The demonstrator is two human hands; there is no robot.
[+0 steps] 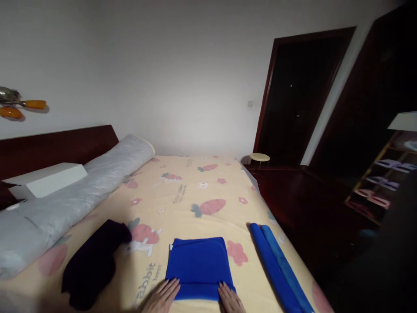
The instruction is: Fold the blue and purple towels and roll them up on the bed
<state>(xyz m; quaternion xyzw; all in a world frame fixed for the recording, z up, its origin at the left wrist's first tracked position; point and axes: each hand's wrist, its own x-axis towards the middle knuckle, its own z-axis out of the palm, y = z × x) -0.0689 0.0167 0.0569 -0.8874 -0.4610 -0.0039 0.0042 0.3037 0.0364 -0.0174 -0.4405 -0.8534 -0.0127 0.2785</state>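
Observation:
A blue cloth (199,261), folded into a flat square, lies on the bed near its front edge. Its near edge is turned over in a strip, with a crease running across. My left hand (163,294) lies flat on the near left corner, fingers stretched out. On the near right corner my right hand (230,298) presses down, fingers also stretched out. Two long blue rolls (276,265), one darker and one lighter, lie side by side to the right. A crumpled dark purple cloth (94,265) rests to the left of the blue square.
The bed sheet (182,208) is pale yellow with carrots and rabbits. A long grey bolster (97,174) and a white box (48,179) lie along the dark headboard (58,143). Beyond the right edge stand a round stool (259,157) and a shoe rack (379,178).

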